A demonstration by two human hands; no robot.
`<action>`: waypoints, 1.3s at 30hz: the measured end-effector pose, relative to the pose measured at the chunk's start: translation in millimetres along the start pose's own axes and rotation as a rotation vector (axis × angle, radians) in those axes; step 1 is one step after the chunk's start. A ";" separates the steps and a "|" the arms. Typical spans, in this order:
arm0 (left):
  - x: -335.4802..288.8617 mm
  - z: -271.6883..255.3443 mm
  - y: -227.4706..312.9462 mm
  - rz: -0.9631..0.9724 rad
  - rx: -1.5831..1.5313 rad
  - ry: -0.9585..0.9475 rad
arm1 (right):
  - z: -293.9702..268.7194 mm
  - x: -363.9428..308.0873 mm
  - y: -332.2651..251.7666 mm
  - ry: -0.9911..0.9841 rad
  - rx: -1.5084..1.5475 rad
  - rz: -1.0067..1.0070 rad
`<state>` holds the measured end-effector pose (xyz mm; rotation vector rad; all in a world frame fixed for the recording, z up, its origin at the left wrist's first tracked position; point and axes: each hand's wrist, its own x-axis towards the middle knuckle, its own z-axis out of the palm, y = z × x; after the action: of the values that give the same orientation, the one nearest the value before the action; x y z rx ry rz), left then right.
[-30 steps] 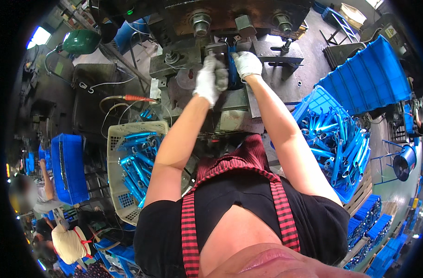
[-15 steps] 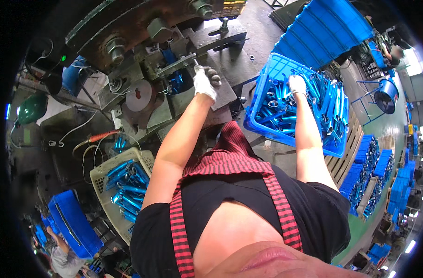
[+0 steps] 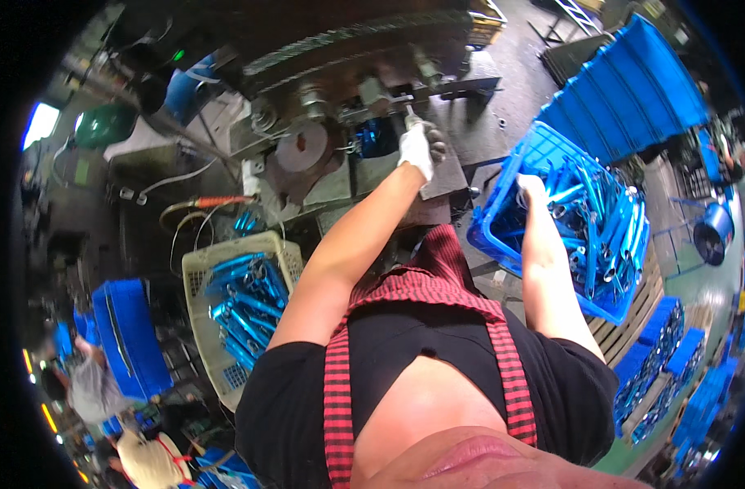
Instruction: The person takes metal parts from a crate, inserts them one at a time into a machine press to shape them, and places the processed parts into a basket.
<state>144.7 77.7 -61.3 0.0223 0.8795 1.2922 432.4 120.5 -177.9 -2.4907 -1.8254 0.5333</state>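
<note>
My left hand (image 3: pixel 419 152), in a white and grey glove, is closed around a thin metal rod (image 3: pixel 410 112) in front of the press. Beyond it a shiny blue metal part (image 3: pixel 374 137) lies on the press bed, under a heavy bolted upper block (image 3: pixel 348 65). My right hand (image 3: pixel 532 186), also gloved in white, reaches into the left part of a blue plastic crate (image 3: pixel 496 232). Several blue metal tubes (image 3: pixel 597 212) fill that crate. The right fingers are hidden by the glove's back and the crate's contents, so their grip is not visible.
A cream plastic basket (image 3: pixel 200 314) of blue tubes stands at my left. Near it are an orange-handled tool (image 3: pixel 222 201) and a round steel disc (image 3: pixel 301 147). A large blue bin (image 3: pixel 625 98) stands beyond the crate. Stacked blue parts (image 3: pixel 654 350) lie on the right; people (image 3: pixel 95 383) work at lower left.
The whole view has shifted. The press's upper block appears closer to the bed. My right hand has moved toward the crate's left side, while my left keeps hold of the rod.
</note>
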 end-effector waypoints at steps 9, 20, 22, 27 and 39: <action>-70.2 23.7 42.9 0.302 -0.108 -0.166 | -154.3 -88.8 -25.5 0.420 0.161 -0.235; 89.3 -99.2 39.8 0.671 1.086 0.832 | -114.6 -140.3 -195.3 0.289 0.455 -0.937; 96.5 -85.8 29.9 0.572 1.122 0.771 | -106.3 -128.8 -203.8 0.290 0.500 -0.916; 22.1 -49.8 3.1 0.619 0.533 0.309 | -108.1 -120.1 -242.3 0.227 0.499 -0.872; -152.2 -96.1 104.3 0.503 0.065 0.100 | -79.2 -104.7 -293.9 0.166 0.443 -0.825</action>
<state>3.0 -58.7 6.2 0.2455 1.0412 1.7423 154.9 133.0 -15.3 -1.3035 -2.1288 0.5623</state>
